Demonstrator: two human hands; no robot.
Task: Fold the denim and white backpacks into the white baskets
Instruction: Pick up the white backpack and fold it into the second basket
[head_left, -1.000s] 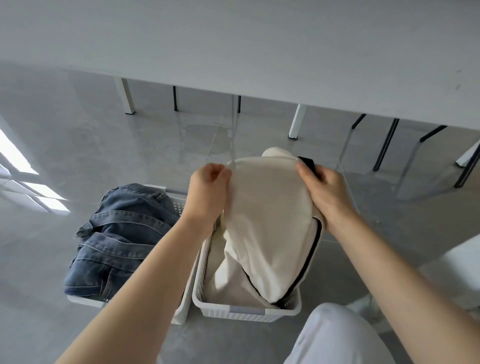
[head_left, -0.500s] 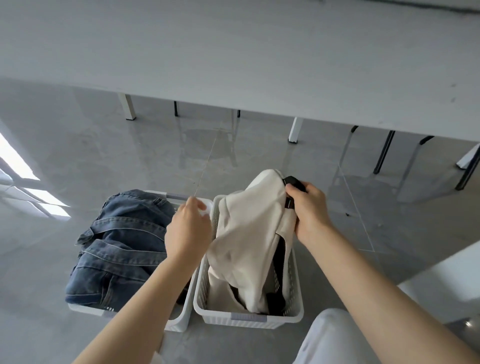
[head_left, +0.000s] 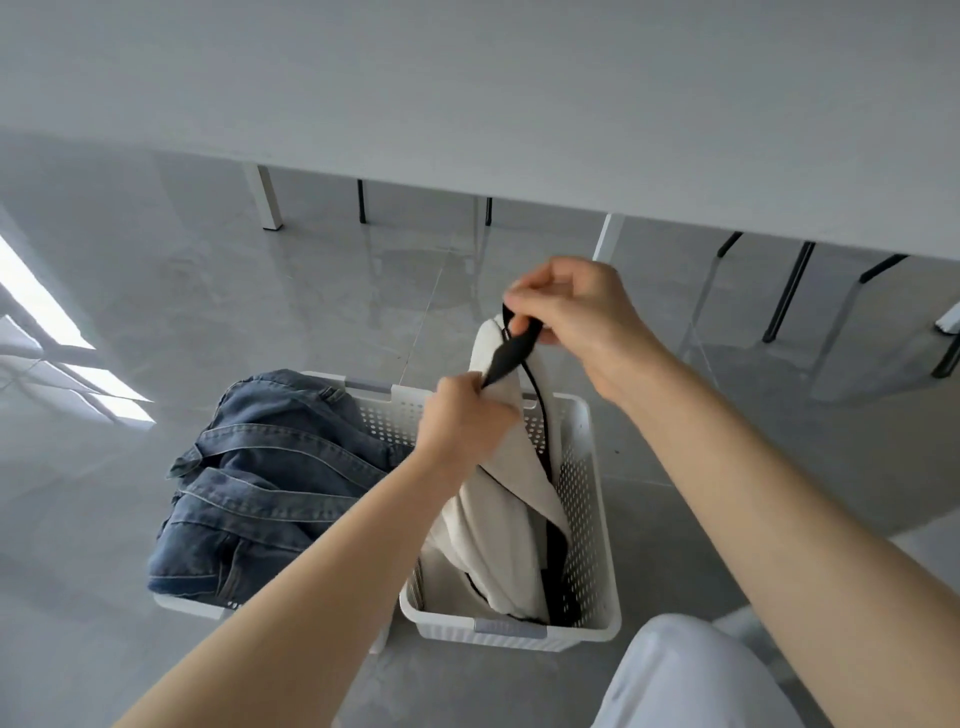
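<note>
Both hands grip white backpack (head_left: 498, 525) standing in right basket (head_left: 587, 519): left hand (head_left: 462, 415) fabric, right hand (head_left: 576, 312) black strap (head_left: 506, 358); denim backpack (head_left: 260, 483) beside.

soft daylight, bright window glare on glossy floor (head_left: 78, 374) at left, wide-angle edge distortion

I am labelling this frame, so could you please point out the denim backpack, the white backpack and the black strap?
denim backpack (head_left: 260, 488): head view, on its folded blue body.
white backpack (head_left: 498, 525): head view, on its cream fabric inside the basket.
black strap (head_left: 506, 358): head view, between both hands.
</note>
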